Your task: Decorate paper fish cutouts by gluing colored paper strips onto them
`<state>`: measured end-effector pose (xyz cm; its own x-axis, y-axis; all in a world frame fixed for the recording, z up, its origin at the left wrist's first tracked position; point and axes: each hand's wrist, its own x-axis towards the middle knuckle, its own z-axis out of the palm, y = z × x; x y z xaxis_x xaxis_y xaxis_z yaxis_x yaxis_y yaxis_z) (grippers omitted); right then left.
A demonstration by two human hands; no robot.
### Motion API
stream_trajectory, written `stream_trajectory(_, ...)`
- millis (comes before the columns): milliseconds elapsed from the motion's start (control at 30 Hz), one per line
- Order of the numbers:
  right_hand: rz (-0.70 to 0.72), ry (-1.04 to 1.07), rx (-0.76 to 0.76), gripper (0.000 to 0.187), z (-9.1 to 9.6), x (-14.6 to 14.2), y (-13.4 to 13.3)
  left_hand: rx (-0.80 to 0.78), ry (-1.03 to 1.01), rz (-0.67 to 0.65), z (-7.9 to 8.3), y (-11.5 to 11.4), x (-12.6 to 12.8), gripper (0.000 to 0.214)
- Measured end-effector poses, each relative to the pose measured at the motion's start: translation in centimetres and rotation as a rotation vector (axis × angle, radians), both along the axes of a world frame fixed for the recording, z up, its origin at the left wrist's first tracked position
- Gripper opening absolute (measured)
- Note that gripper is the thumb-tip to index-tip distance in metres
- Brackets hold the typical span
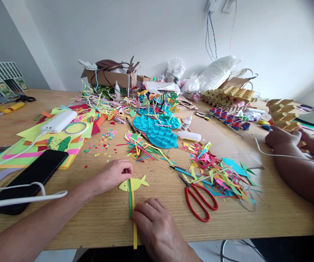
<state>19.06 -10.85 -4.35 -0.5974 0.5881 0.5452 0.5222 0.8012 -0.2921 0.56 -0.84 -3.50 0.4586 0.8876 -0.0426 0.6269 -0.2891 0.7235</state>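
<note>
Paper fish, yellow-green, flat on the wooden table near the front edge, between both hands. Crossed by two thin paper strips, one green, one yellow, side by side, running toward the near edge. Left hand just left of the fish, fingertips pinched together on the upper end of the strips at the fish's body. Right hand lower down, knuckles up, fingers curled and pressing on the strips; whether gripped or only pinned, cannot tell. Yellow strip poking out below the right hand, past the table edge. Red scissors lying to the right, blades shut, beside a heap of coloured scraps. Black phone on the left with a white cable across it. Blue scaled paper discs and a glue bottle farther back. Another person's hand at the far right on folded cardboard
</note>
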Motion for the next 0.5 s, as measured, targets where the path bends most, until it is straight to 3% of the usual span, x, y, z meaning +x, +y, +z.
stream_trajectory(500, 0.002, -0.005, -0.013, 0.034, 0.08, 0.05, -0.04, 0.035, 0.038, -0.011, -0.6, 0.01, -0.1, 0.008)
